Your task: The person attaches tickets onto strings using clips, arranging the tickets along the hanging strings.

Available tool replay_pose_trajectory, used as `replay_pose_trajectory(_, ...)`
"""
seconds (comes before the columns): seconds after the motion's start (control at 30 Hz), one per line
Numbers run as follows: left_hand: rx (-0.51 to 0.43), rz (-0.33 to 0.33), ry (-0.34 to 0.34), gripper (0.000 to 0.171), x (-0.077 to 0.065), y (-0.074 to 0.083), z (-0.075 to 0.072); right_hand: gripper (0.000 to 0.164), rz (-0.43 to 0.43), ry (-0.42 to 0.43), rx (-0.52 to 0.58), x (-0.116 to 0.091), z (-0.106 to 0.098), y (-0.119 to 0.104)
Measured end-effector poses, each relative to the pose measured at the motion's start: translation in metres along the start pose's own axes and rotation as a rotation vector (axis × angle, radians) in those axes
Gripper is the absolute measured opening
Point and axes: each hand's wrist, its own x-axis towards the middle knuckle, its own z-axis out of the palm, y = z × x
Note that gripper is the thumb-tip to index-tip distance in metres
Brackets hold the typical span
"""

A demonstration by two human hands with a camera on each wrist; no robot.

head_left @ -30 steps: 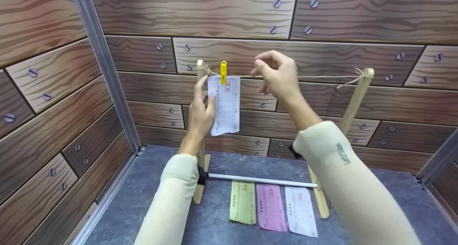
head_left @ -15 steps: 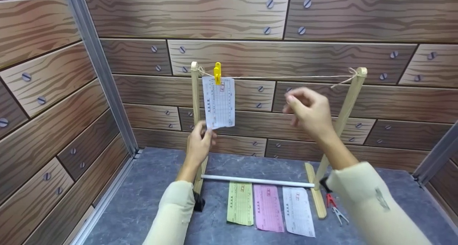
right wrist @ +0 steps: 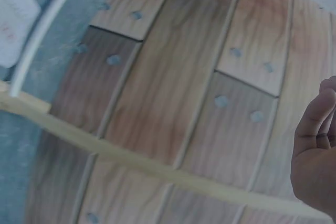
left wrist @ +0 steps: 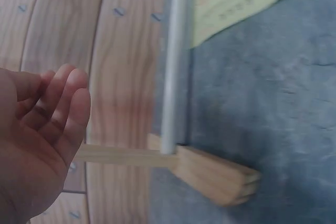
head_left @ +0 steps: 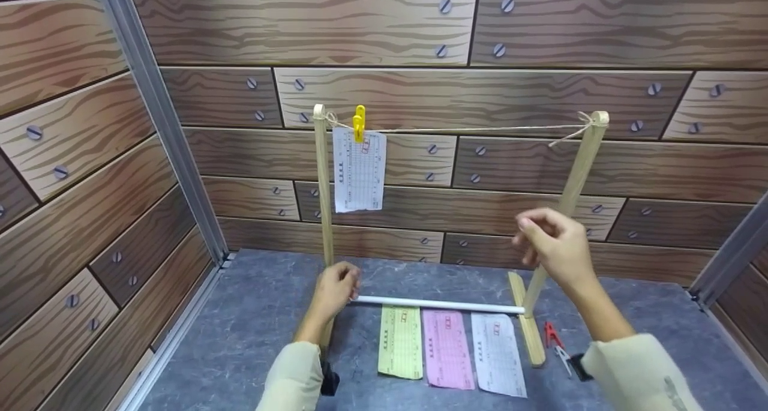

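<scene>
A yellow clothespin (head_left: pixel 359 123) clamps a white printed slip (head_left: pixel 359 174) to the twine (head_left: pixel 480 128), near the left wooden post (head_left: pixel 324 207). Loosely curled and holding nothing, my left hand (head_left: pixel 336 291) is low by that post, overlapping the left end of the white rod (head_left: pixel 444 305) in the head view. My right hand (head_left: pixel 561 249) is in the air before the right post (head_left: pixel 581 165), fingers loosely bent with nothing between them. In the left wrist view the left palm (left wrist: pixel 37 140) shows bare.
On the grey tabletop (head_left: pixel 252 339), a yellow-green slip (head_left: pixel 400 342), a pink slip (head_left: pixel 447 351) and another white slip (head_left: pixel 498 356) lie side by side. Right of the wooden foot (head_left: pixel 531 339) lie a red clothespin (head_left: pixel 552 334) and a pale grey clothespin (head_left: pixel 563 360). Plank-patterned walls surround the table.
My left hand has dropped from the hanging slip down toward the rod. My right hand has moved away from the twine, down and to the right. The clipped slip stays hanging.
</scene>
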Motion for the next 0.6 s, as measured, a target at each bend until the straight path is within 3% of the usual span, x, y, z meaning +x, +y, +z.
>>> replay_pose_trajectory(0.17, 0.007, -0.003, -0.01, 0.012, -0.01, -0.016, 0.013, 0.012, 0.075, 0.045, -0.005, -0.017, -0.011, 0.032)
replay_pose_trajectory(0.27, 0.086, 0.04, -0.033, 0.009, -0.018, -0.027, 0.025, 0.013, 0.141, 0.08, -0.009, -0.03, -0.016, 0.06)
replay_pose_trajectory(0.4, 0.232, 0.101, -0.075, 0.012, -0.029, -0.046, 0.041, 0.015, 0.222, 0.131, -0.089, -0.05, -0.024, 0.117)
replay_pose_trajectory(0.5, 0.298, 0.033, -0.091, 0.025, -0.036, -0.059, 0.051, 0.018, 0.286, 0.132, -0.247, -0.066, -0.032, 0.153)
replay_pose_trajectory(0.6, 0.369, -0.062, -0.073, 0.04, -0.041, -0.065, 0.06, 0.02, 0.371, 0.107, -0.439, -0.081, -0.042, 0.172)
